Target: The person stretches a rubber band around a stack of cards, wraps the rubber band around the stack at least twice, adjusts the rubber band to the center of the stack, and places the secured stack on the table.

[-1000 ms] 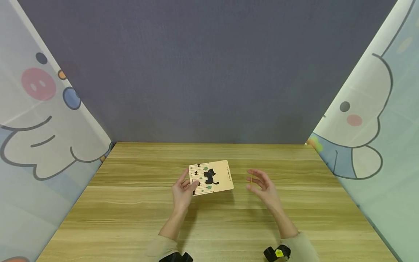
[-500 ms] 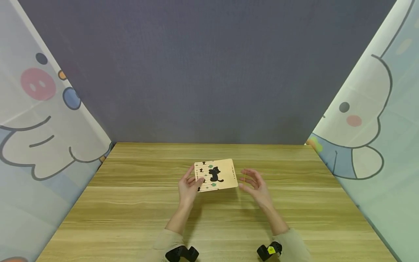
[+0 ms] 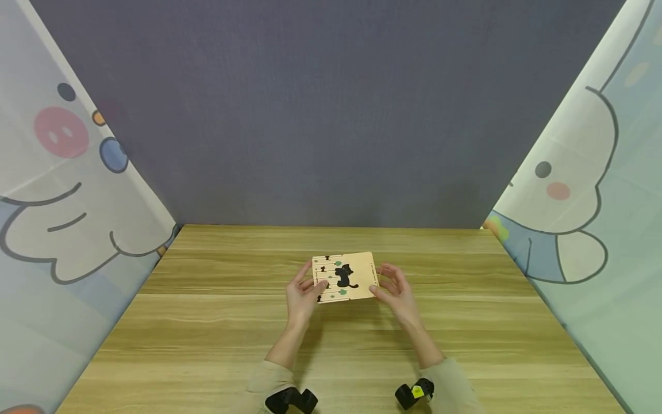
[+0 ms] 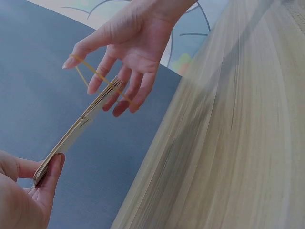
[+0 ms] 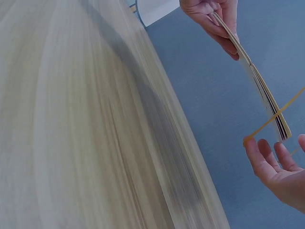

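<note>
My left hand [image 3: 300, 302] pinches the left end of a thin stack of cream cards [image 3: 365, 280], thumb on top and fingers below. A black cat and small green leaves are printed on the top card. In the left wrist view the stack shows edge-on, its layers slightly parted at the far end. My right hand [image 3: 400, 300] is at the other end, fingers spread and lightly bent. A yellow rubber band [image 4: 97, 74] is stretched between its thumb and fingertips. The band crosses over the stack's end in both wrist views, with the stack's end between the spread fingers.
Both hands are above a wood-grain table [image 3: 222, 333]. A dark grey panel [image 3: 331, 115] rises behind it. Cartoon-printed sheets [image 3: 31, 241] stand at left and right. Each wrist wears a black camera strap [image 3: 408, 395].
The stack and my left hand have shifted a little right. My right hand has moved left with the stretched rubber band, from apart from the stack to around its right end.
</note>
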Available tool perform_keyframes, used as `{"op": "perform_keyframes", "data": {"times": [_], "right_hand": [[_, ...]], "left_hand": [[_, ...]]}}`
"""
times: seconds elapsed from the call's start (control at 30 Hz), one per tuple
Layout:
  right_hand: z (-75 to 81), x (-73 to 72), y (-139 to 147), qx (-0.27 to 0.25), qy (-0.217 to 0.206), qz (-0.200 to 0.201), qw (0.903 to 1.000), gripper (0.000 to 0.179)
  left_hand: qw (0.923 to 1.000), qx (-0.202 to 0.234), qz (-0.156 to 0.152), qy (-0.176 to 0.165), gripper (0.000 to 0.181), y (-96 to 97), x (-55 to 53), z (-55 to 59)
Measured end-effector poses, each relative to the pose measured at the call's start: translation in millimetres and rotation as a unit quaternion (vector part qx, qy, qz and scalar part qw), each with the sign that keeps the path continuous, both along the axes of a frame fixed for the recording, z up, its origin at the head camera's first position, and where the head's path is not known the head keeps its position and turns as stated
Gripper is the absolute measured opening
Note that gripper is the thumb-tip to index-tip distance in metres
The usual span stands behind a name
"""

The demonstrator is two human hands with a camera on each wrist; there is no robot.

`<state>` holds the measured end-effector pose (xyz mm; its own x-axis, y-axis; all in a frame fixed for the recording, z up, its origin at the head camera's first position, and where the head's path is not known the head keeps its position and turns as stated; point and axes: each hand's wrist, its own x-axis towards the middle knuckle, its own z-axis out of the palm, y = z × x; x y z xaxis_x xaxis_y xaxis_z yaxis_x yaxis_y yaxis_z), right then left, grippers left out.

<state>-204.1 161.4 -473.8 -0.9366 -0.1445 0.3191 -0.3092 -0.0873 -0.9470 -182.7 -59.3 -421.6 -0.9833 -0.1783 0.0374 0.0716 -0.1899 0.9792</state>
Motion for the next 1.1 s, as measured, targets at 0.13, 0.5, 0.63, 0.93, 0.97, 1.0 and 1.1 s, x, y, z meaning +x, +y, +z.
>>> {"op": "perform_keyframes", "data": {"times": [0.13, 0.5, 0.63, 0.93, 0.97, 1.0, 1.1], "right_hand": [[10.0, 2.9, -4.8, 0.008, -0.053, -0.013, 0.9985, 0.064], [15.9, 3.5, -13.0, 0.022, -0.07, -0.041, 0.9965, 0.06], [7.1, -5.4, -9.5, 0.044, -0.079, -0.05, 0.9946, 0.062], [28.9, -4.9, -5.3, 0.049, -0.119, -0.019, 0.9915, 0.066], [31.2, -5.7, -4.4, 0.048, -0.128, -0.015, 0.9906, 0.067], [43.8, -0.6, -6.9, 0.056, -0.145, -0.019, 0.9877, 0.067], [47.3, -5.0, -4.0, 0.058, -0.152, -0.001, 0.9867, 0.066]], "left_hand": [[1.0, -0.007, -0.004, -0.002, 0.058, 1.4, 6.6, 9.7], [0.9996, -0.016, -0.021, -0.013, 0.059, 3.5, 10.7, 9.7], [0.9991, -0.025, -0.033, -0.007, 0.058, 2.1, 7.4, 1.9], [0.9962, -0.045, -0.074, -0.003, 0.058, -3.4, 11.1, 6.3], [0.9959, -0.048, -0.076, -0.003, 0.058, -3.8, 11.3, 6.2], [0.9957, -0.05, -0.078, -0.003, 0.058, -4.1, 11.3, 6.0], [0.9949, -0.058, -0.083, -0.002, 0.058, -5.3, 12.0, 6.2]]}}
